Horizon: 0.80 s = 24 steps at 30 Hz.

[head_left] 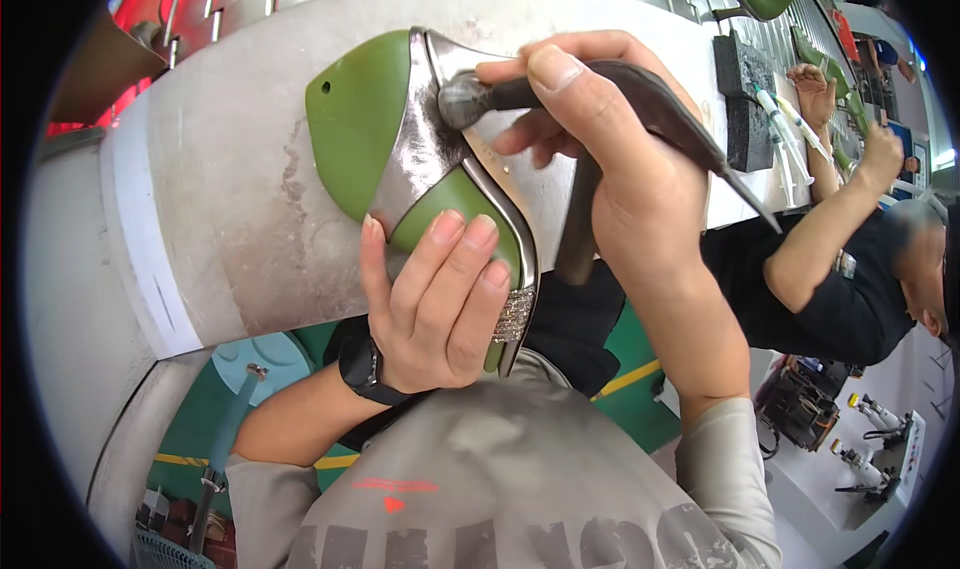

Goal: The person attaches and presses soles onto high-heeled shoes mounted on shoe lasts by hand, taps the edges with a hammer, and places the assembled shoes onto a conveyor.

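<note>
A green shoe last (360, 119) with a glossy silver upper (432, 139) over it lies tilted across the pale work surface. Rhinestones form a glittering band (514, 315) near the end closest to me. My left hand (435, 309) is wrapped round the near part of the last, its fingers lying over the green side. In my right hand (625, 134) is a dark shoemaker's hammer (660, 104). The hammer's round face is at the silver upper's right edge, its thin tapered end points right, and the handle hangs down behind my wrist. My palm hides part of the hammer.
Right of the work surface (240, 199) sits a black block (745, 104), with syringe-like tubes (785, 134) beside it. A co-worker (850, 279) stands at the right, arms raised near other green lasts. A teal stool (262, 361) is at lower left. Metal slats (240, 9) run behind.
</note>
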{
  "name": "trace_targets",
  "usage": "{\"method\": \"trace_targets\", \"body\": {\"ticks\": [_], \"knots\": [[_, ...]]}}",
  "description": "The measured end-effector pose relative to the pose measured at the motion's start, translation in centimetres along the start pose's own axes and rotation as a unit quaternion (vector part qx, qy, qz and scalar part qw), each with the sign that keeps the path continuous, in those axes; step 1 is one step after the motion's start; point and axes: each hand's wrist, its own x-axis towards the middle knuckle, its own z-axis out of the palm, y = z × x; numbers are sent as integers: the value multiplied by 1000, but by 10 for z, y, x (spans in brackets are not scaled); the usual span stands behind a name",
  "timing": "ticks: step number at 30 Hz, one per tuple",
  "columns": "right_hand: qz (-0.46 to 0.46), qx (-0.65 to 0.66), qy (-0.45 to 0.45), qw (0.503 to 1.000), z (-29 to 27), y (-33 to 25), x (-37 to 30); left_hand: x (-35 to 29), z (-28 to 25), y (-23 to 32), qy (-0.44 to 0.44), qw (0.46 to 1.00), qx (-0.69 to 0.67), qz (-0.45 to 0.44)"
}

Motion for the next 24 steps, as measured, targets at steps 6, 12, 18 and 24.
{"method": "trace_targets", "body": {"ticks": [6, 12, 18, 24], "knots": [[-65, 43, 53, 996, -32, -16, -7, 0, 0, 4, 3, 1000, -11, -15], [10, -4, 51, 999, -14, -17, 6, 3, 8, 15, 72, 992, -62, -80], [-3, -4, 61, 998, -10, -13, 20, 2, 5, 11, 55, 994, -68, -64], [7, -22, -55, 998, -4, -36, 42, -5, 2, 8, 41, 996, -55, -54]]}}
